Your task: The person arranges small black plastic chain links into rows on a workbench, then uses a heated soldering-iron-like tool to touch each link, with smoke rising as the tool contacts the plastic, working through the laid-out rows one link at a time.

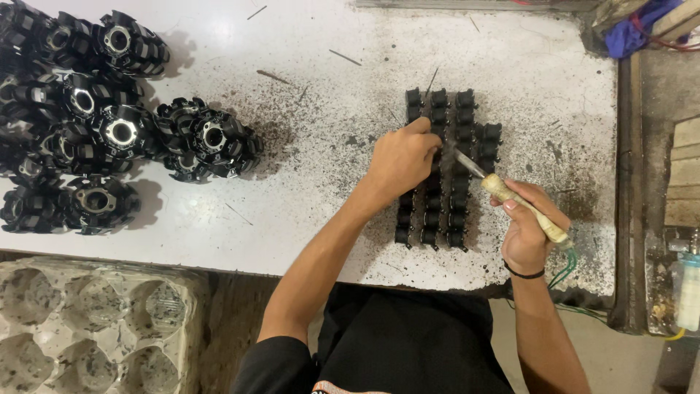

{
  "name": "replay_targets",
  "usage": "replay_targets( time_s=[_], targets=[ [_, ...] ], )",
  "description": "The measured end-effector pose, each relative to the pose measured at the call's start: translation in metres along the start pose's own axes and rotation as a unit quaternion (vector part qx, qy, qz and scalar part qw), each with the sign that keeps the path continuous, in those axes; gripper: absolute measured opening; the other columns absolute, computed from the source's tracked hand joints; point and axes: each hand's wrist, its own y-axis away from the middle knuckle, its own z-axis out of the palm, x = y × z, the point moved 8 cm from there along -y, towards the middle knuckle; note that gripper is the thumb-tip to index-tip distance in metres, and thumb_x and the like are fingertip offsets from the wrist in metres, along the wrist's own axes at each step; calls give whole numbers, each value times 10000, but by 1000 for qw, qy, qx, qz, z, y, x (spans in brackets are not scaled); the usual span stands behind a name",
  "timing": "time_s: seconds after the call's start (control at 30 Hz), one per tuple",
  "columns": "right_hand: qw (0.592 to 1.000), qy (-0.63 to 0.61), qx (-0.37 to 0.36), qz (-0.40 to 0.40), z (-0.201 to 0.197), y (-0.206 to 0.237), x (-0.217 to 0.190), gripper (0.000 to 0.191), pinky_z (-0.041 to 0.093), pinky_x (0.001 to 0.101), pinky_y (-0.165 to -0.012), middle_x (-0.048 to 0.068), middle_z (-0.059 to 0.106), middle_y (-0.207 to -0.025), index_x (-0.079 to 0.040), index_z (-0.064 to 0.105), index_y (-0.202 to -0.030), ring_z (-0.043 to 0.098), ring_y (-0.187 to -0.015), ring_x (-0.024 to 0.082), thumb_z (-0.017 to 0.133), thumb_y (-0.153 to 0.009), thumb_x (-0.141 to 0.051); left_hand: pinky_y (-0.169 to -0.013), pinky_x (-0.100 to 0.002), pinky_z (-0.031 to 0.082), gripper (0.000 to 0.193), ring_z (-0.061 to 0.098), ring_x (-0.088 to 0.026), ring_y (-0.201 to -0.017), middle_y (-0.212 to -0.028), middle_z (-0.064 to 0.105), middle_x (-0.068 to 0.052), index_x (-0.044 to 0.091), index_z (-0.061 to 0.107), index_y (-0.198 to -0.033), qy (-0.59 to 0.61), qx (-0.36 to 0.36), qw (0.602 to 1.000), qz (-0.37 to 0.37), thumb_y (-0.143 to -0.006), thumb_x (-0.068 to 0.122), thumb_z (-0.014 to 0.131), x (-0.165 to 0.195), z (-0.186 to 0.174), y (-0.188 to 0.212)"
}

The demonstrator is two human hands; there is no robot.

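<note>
Seen from above: white table [306,219], top speckled w/ dark grit and a few thin metal slivers.

Centre-right on table: block of small black parts [446,171], laid in tidy rows, roughly four columns, one short extra column on its right edge.

Left hand [399,162] resting on left columns of that block, fingers curled down and pinched on one part at the upper left; whether gripping or just pressing, cannot tell.

Right hand [526,232] just right of block, closed firmly round pale wooden handle of soldering iron [519,204]; metal tip angled up-left, touching block's mid rows beside the left hand. Green wire [563,268] trailing from handle end past the wrist; black band on that wrist.

Far left of block, well apart: heap of black round parts [95,124] w/ shiny metal hubs, covering table's upper-left corner.

Below-left of block, off table edge: grey moulded pulp tray [87,328], cupped pockets, no label visible.

Right of block, past table edge: dark bench strip w/ pale wood blocks; blue cloth [642,29] at top-right corner; whitish bottle-shaped item [689,292] at lower right, too unclear to tell more.
</note>
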Motion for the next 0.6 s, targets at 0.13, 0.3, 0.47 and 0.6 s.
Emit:
replay_targets(
  time_s=[0.13, 0.3, 0.47, 0.6],
  targets=[
    [1000, 10, -4, 1, -1, -2, 1, 282, 606, 374, -863, 219, 693, -1146, 113, 695, -1189, 704, -971, 294, 610, -927, 55, -624, -489, 557, 69, 687, -353, -721, -915, 636, -99, 74, 743, -869, -17, -12, 1000, 16, -844, 110, 690, 4, 1, -5],
    [998, -56, 11, -19, -14, -4, -6, 296, 599, 357, -826, 212, 705, -1093, 114, 707, -1185, 705, -921, 282, 601, -921, 34, -641, -488, 567, 64, 682, -373, -720, -949, 625, -131, 42, 707, -917, -12, -2, 1000, 19, -890, 92, 676, 17, -14, -4],
    [998, -54, 27, -20, -21, 17, -7, 302, 592, 353, -846, 204, 677, -1145, 115, 693, -1187, 685, -989, 267, 609, -907, 40, -667, -482, 579, 121, 680, -382, -762, -939, 615, -144, 26, 684, -878, -2, 10, 999, 49, -815, 124, 716, 29, -25, 20],
    [999, -36, 9, -1, -12, 25, 0, 299, 605, 357, -832, 217, 693, -1108, 119, 691, -1178, 696, -940, 268, 602, -905, 39, -692, -455, 592, 98, 699, -350, -811, -981, 622, -139, 26, 711, -914, -7, 1, 999, 46, -832, 72, 684, 27, -14, 25]
  ],
)
